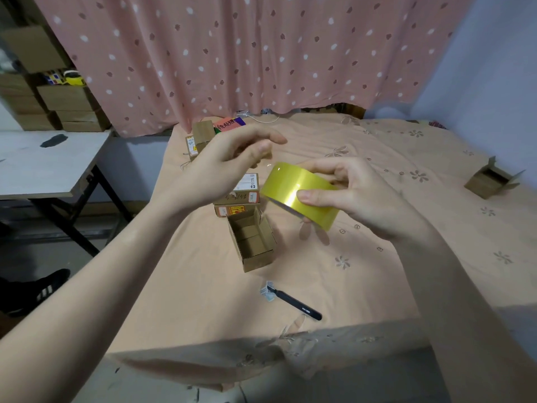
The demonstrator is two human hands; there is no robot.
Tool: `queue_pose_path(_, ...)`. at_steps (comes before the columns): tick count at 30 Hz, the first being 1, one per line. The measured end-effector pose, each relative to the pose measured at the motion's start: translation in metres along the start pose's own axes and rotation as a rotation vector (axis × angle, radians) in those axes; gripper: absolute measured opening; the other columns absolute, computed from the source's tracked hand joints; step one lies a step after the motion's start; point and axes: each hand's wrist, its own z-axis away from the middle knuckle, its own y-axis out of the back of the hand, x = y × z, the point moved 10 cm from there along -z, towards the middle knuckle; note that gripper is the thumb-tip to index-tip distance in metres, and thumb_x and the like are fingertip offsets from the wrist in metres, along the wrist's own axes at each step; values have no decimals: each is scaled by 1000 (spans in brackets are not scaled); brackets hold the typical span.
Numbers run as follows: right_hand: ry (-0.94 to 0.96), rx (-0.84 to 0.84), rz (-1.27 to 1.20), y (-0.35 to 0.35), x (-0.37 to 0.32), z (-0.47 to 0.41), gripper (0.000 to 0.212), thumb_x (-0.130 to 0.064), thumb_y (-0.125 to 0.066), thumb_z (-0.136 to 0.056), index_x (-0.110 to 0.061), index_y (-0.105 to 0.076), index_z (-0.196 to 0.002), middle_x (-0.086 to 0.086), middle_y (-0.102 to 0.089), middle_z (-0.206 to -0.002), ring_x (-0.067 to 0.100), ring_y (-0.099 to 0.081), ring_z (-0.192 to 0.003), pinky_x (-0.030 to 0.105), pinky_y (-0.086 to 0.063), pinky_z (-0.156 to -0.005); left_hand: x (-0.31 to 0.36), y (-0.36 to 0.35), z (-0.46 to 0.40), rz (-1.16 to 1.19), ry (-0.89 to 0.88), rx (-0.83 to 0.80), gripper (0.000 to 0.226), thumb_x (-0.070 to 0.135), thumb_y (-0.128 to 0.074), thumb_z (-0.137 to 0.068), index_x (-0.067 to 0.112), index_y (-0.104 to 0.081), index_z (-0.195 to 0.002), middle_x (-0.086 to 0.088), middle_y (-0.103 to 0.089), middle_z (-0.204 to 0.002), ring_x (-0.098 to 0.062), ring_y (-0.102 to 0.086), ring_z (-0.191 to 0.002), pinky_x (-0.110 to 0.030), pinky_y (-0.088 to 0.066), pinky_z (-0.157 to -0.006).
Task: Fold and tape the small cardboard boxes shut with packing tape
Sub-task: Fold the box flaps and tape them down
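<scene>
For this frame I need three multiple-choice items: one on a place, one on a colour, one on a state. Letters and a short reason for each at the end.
1. Where does the black pen lie?
A. on the bedsheet, nearer the camera than the open box
B. inside the open box
C. on the grey table

2. What colour is the tape roll?
A. brown
B. yellow
C. white

3. What is the state of the box below the hands?
A. taped shut
B. crushed flat
C. open on top

A: the pen rests on the sheet, in front of the box.
B: the roll in the grip of the right hand is shiny yellow.
C: its inside shows.
</scene>
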Motion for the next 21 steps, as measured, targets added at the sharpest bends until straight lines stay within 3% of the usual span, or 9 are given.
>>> queue_pose_path(3,22,9,6,1,-2,2,27,0,-67,-83,-21,-70,-100,-8,-73,-83,5,-67,-73,14,-50,-60,-15,9,4,87,105,92,31,25,-34,-103,27,-65,-105,-9,-64,-99,2,-53,-79,-20,-47,-77)
queue_pose_path(7,44,31,2,3,-3,3,30,-3,-67,-83,-29,-69,-97,-9,-74,-87,6,-68,-73,12,-50,-62,-37,-2,13,175,234,60,35,42,-38,-95,26,-67,-103,16,-65,-89,-1,-57,-83,-22,-50,-77)
queue_pose_path(9,45,36,17,2,-3,1,29,-3,-67,-84,-27,-69,-100,-5,-74,-89,6,-68,-74,12,-50,-62,-41,-10,16,224,251,46,33,44,-44,-88,21,-66,-98,10,-64,-94,0,-56,-83,-21,-49,-75)
queue_pose_path(12,42,51,29,1,-2,0,28,-2,-67,-84,-25,-68,-101,1,-73,-89,7,-67,-72,13,-51,-62,-42,-15,18,299,260,81,24,41,-52,-84,20,-63,-86,-4,-62,-98,-4,-54,-82,-18,-48,-70)
queue_pose_path(18,30,94,160,0,2,-3,28,-5,-67,-85,-15,-68,-112,2,-72,-89,4,-66,-77,19,-52,-69,-28,-7,12,220,178,111,18,13,-45,-99,15,-50,-81,0,-57,-80,-10,-54,-76,-25,-49,-68)
queue_pose_path(21,36,153,202,5,2,-2,27,-5,-68,-84,-16,-68,-109,2,-71,-88,7,-66,-79,28,-55,-73,-18,-4,12,81,140,149,17,12,-42,-100,12,-46,-83,1,-58,-74,-10,-55,-69,-34,-52,-67)
